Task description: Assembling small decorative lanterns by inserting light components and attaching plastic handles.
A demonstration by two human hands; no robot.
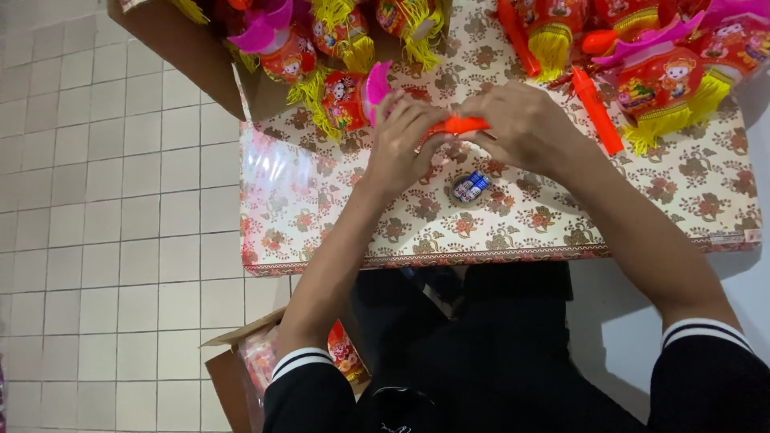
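Observation:
Both my hands meet over a flower-patterned table. My left hand and my right hand grip the two ends of a thin orange plastic stick. Just left of my left hand lies a red paper lantern with a pink top and yellow fringe. A small round holder with a few small batteries sits on the table below my hands.
Several more red lanterns with yellow tassels and loose orange sticks lie at the table's far side. A brown cardboard box stands at the top left, another box on the tiled floor by my left arm.

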